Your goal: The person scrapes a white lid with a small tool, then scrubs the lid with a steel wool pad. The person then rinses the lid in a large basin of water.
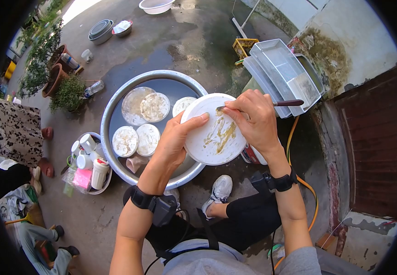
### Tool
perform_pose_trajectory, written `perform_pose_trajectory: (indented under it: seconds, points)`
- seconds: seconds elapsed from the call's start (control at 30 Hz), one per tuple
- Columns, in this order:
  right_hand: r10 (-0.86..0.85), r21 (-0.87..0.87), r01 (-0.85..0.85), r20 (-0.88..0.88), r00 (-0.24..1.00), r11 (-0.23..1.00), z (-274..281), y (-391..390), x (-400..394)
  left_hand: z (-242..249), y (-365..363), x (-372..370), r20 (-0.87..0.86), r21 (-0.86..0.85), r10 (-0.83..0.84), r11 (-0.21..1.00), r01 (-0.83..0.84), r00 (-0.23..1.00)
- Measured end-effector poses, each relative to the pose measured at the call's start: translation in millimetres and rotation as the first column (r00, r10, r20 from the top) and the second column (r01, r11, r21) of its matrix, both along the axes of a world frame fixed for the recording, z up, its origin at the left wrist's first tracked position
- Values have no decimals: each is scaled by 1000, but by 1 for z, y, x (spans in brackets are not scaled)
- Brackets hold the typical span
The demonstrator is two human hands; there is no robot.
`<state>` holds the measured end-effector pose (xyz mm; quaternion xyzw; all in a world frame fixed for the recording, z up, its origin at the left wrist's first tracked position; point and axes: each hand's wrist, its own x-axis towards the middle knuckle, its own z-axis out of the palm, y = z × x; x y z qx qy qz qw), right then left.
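My left hand [174,137] grips the left edge of a round white lid [198,142], its thumb lying on the face. Brownish-yellow smears mark the middle of the lid. Pinched in my right hand [252,117] is a dark-handled scraping tool [290,103], whose metal tip touches the lid near its upper part. Behind and below the lid stands a large metal basin [108,137] of water, where several round whitish lids [155,107] float or lie.
At the left are a bowl of cups [99,174], potted plants [70,94] and people's legs and feet [47,167]. Clear plastic bins [278,64] lean at the upper right. An orange hose [292,137] runs along the right. Stacked basins [101,31] sit farther back.
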<state>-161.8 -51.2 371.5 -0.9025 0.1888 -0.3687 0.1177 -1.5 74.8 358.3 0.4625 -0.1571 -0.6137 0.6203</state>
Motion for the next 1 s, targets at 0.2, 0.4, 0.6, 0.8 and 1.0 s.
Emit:
perform_pose_trajectory:
  seconds: [0.2, 0.4, 0.6, 0.8, 1.0]
  points:
    - [36, -19, -36, -5, 999, 999, 2, -1, 1, 1, 1, -2, 15, 4, 4, 1000, -4, 1000]
    - [14, -36, -15, -18, 1000, 999, 3, -3, -1, 2, 1, 3, 18, 10, -7, 1000, 7, 1000]
    - [-29, 41, 29, -5, 1000, 999, -1, -4, -3, 1, 0, 1, 26, 10, 50, 999, -50, 998]
    - [-41, 89, 44, -29, 999, 995, 3, 1, -3, 0, -2, 4, -24, -36, 156, 987, -157, 988]
    - [-55, 40, 56, -45, 998, 998, 5, 9, 1, 2, -1, 5, -43, -46, 194, 980, -196, 980]
